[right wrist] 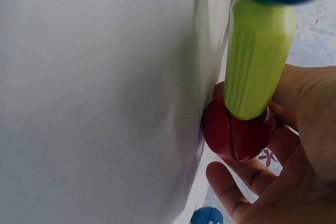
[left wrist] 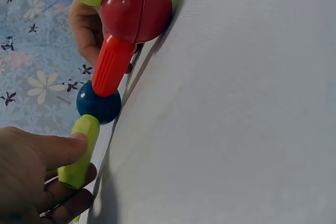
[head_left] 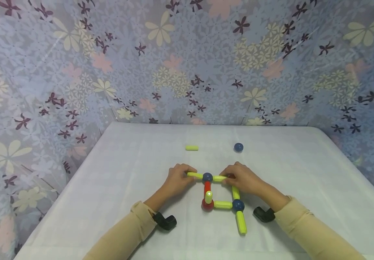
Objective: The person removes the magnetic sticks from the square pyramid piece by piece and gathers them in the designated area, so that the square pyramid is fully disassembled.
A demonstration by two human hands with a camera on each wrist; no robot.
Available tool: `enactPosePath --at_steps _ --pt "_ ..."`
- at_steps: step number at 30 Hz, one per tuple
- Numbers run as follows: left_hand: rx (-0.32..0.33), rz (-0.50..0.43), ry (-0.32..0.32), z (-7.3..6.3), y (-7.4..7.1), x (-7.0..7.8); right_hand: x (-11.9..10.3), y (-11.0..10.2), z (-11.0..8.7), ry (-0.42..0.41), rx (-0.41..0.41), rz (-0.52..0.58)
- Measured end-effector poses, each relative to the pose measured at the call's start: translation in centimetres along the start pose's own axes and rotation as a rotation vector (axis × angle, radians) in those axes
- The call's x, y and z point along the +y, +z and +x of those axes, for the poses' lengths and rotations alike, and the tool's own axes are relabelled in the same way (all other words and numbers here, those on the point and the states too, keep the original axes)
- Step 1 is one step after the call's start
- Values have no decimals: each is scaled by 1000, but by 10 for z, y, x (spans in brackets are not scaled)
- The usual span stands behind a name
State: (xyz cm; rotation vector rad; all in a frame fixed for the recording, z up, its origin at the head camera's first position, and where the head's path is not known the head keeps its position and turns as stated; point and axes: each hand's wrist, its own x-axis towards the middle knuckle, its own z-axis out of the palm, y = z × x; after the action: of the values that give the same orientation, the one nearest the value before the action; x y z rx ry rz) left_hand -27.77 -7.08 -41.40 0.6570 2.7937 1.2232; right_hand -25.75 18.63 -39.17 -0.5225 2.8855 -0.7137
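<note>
A square frame of magnetic-style sticks and balls lies on the white cloth. My left hand [head_left: 177, 180] pinches a yellow stick [left wrist: 81, 145] between thumb and fingers; it runs out from the far blue ball [head_left: 207, 177]. A red stick [head_left: 207, 186] joins that ball to a near red ball [head_left: 208, 205], from which another yellow stick [head_left: 208, 197] points up. My right hand [head_left: 243, 178] grips the far right corner, its fingers round a second red ball [right wrist: 239, 132], hidden in the head view. A yellow stick [head_left: 235, 192] leads from there to the near blue ball [head_left: 238, 205].
Beyond the hands lie a loose yellow stick [head_left: 191, 148] and a loose blue ball [head_left: 238, 147]. One yellow stick [head_left: 241, 222] sticks out of the frame toward me. Black wrist mounts [head_left: 165, 221] hang below both cuffs. A flowered curtain [head_left: 187, 61] stands behind the table.
</note>
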Motion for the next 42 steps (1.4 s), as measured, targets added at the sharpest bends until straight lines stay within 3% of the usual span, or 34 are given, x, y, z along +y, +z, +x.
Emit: enactPosePath --at_steps 6,15,33,39,42 --pt "-40 25 -40 0 1 -3 -7 -1 2 -11 -11 10" --pt "-49 24 -33 -1 0 0 -24 0 17 -67 -44 70" --pt "-63 0 -27 -4 -4 1 -22 10 25 -96 -73 37" --pt "19 -18 -42 -1 -9 -10 -21 9 24 -87 -87 44" --pt "74 28 -37 7 -10 -17 -21 9 23 -83 -87 43"
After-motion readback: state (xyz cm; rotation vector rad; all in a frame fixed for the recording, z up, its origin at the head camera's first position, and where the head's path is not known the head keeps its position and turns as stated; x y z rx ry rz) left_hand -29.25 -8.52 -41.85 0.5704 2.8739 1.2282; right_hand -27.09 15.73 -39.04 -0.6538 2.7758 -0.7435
